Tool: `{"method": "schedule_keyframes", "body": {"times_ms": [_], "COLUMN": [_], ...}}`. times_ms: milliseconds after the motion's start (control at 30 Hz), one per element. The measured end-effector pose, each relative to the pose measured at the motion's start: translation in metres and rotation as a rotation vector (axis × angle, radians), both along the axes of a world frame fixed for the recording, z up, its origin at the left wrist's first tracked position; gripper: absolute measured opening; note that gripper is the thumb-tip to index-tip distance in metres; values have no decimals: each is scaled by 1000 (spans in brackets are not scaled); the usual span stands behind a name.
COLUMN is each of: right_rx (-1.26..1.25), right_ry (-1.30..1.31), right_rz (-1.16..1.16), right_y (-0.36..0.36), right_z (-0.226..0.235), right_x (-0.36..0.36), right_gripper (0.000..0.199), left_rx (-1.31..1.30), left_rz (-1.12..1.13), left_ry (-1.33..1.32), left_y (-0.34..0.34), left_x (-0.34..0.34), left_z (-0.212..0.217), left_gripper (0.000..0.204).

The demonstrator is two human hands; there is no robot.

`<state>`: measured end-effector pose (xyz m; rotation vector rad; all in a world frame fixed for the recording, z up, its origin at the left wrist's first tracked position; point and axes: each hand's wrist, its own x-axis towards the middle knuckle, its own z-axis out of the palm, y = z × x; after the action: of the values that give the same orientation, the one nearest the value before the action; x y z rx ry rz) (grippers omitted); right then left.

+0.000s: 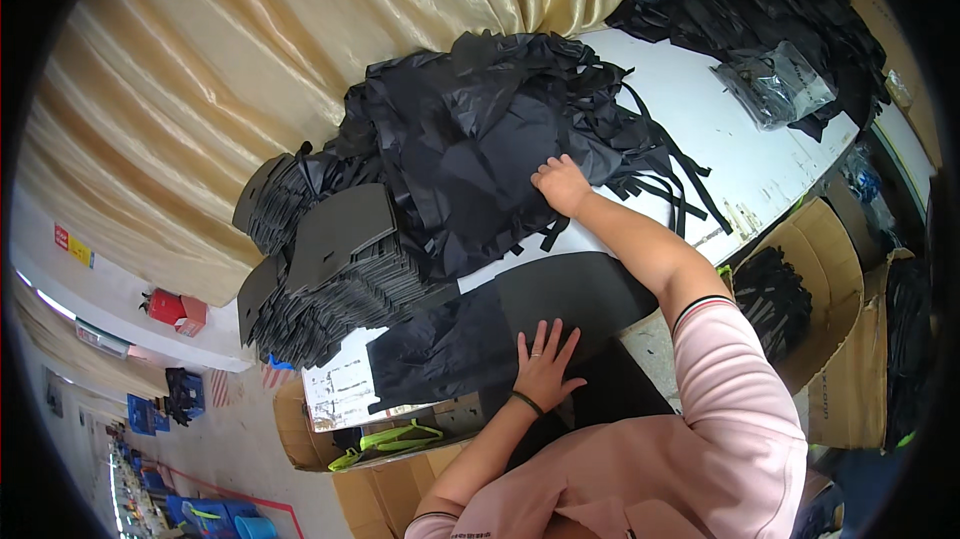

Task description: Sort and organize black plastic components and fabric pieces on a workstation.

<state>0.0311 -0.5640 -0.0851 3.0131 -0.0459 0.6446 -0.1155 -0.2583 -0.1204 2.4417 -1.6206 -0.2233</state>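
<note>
Reaching up the table, the right hand (pixel 560 182) touches the black fabric pile (pixel 480 129), fingers curled; the left hand (pixel 545 359) lies spread flat on a dark sheet (pixel 580 289) nearer the body.

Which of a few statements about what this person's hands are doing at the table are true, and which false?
1. The left hand lies flat on a dark sheet near the table's edge. True.
2. The right hand grips a pair of scissors. False: it reaches into the pile of black fabric pieces and holds no tool.
3. A stack of grey cut-out panels sits to the left of the fabric pile. True.
4. The cardboard box beside the table is empty. False: it holds black pieces.
5. Black straps trail from the pile across the white table. True.
</note>
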Motion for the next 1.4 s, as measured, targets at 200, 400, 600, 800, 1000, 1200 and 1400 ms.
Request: {"method": "schedule_keyframes", "body": {"times_ms": [200,400,600,800,1000,1200,1400], "right_rx": [411,603,415,255,471,885,633], "right_ry": [-209,96,-233,-2,-237,-156,16], "right_rz": [489,961,413,-206,-33,471,612], "right_y": [72,148,72,-4,-31,-8,79], "right_z": [32,52,58,-23,4,148,274], "right_x": [-46,-119,-103,-70,-44,-63,-84], "right_gripper": [14,14,45,73,30,16,20], "left_rx": [-557,-1268,-1291,-1268,-1238,-1156,-1423], "left_rz": [141,653,773,808,835,1002,767], "left_ry": [626,1478,1335,1326,1224,499,-203], "left_y": [13,17,51,68,107,188,112], "left_x": [22,99,117,109,105,162,112], "left_z": [8,46,49,58,68,81,127], "left_gripper": [79,37,41,40,41,48,31]}}
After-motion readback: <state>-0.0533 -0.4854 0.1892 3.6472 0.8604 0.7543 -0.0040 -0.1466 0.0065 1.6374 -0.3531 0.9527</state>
